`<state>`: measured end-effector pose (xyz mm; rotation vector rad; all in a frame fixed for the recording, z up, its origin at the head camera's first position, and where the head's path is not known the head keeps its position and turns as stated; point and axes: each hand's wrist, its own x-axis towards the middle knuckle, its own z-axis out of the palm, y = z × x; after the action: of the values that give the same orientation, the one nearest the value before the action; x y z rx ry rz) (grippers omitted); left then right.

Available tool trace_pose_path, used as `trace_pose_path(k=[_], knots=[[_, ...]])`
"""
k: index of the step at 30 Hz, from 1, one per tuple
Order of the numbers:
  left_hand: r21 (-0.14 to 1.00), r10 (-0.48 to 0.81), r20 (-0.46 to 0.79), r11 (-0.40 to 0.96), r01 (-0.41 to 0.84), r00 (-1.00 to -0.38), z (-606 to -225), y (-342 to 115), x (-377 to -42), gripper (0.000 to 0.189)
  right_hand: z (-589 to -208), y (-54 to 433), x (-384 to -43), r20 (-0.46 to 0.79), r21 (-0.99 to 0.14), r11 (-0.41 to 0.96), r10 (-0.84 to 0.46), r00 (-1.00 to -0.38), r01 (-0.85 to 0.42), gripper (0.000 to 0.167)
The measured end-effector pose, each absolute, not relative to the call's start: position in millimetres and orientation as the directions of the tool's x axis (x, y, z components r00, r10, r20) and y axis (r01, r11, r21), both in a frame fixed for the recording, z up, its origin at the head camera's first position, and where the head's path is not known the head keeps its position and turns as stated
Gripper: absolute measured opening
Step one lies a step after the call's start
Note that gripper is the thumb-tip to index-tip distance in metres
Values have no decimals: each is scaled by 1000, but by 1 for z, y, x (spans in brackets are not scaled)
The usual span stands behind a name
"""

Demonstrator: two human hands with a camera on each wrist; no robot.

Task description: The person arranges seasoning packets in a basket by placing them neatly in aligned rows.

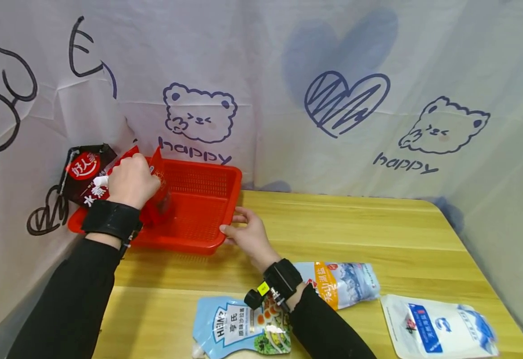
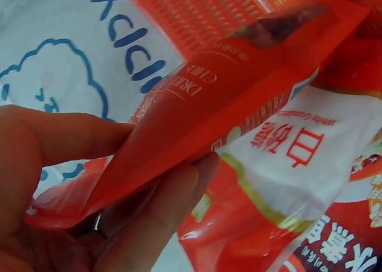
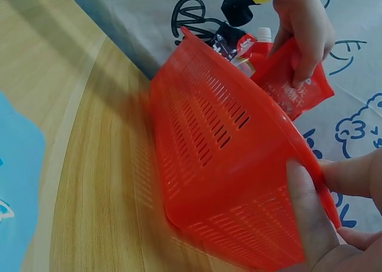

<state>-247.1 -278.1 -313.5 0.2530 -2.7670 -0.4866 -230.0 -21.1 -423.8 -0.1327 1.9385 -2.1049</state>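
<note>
My left hand (image 1: pixel 133 182) pinches a red packet of dried chilies (image 2: pixel 197 99) by one end, thumb on one face and fingers on the other. The packet hangs over the left part of a red plastic basket (image 1: pixel 238 194). My right hand (image 1: pixel 252 237) holds the basket's right rim, its thumb outside the wall in the right wrist view. At the basket's left end a black and red seasoning pouch (image 1: pixel 86 172) leans upright. A red and white sugar bag (image 2: pixel 292 141) lies beyond the packet in the left wrist view, and a white-capped red pouch (image 3: pixel 260 50) stands near it.
On the wooden table (image 1: pixel 324 224) lie a light blue salad dressing pouch (image 1: pixel 239 324), a salt bag (image 1: pixel 349 284) partly behind my right wrist, and a white and blue bag (image 1: pixel 441 329). A white cloth (image 1: pixel 261 60) with drawings hangs behind and at the sides.
</note>
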Motion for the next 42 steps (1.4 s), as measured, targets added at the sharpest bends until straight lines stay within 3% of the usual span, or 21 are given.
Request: trace_pose_path(k=[7,14,23,27,31,36,42], knots=[[358,-241,241,922,-145,-940,-322,-286,-251,23,-424,-23,-228,-120,-988,-63,-264,-957,142,62],[323,-262,233,929,-180,-937,-325,-288,-255,42,-425,-25,-228,-117,-989,-60,-270,-956,138,63],[299,-281,209,930,-212,-937,-323,-284,-255,53,-426,-24,-228,-117,-989,-58,-278,-954,138,63],[291,-287,255,933,-209,-924,-317,-275,-247,56,-426,-22,-229,-115,-987,-76,-282,-952,142,64],[334,-278,401,932,-144,-873,-306,-259,-227,57,-426,-21,-230,-119,-985,-87,-287,-951,149,65],[393,-206,611,917,66,-765,-304,-238,-199,51,-427,-19,-232,-114,-982,-110,-301,-947,153,64],[374,-90,695,893,252,-713,-328,-231,-176,45,-430,-19,-231,-105,-979,-133,-312,-944,152,62]])
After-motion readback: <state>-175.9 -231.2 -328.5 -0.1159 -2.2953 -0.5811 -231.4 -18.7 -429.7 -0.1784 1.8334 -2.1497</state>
